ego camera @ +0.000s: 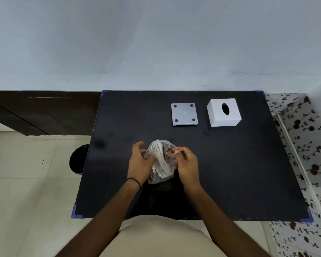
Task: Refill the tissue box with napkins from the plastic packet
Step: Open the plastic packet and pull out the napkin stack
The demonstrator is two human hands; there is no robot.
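A clear plastic packet (pixel 160 160) with a stack of white napkins inside stands on the black table (pixel 230 164), near its middle front. My left hand (pixel 140 162) grips the packet's left side. On the packet's right, my right hand (pixel 187 164) pinches the plastic at its upper edge. The white tissue box (pixel 223 112), with an oval slot on top, sits at the back right. Its grey base plate (pixel 184 114) lies upside down to the left of the box, apart from it.
A dark round bin (pixel 79 158) stands on the tiled floor at the table's left edge. A floral-patterned surface (pixel 304 145) runs along the right side. A pale wall rises behind the table.
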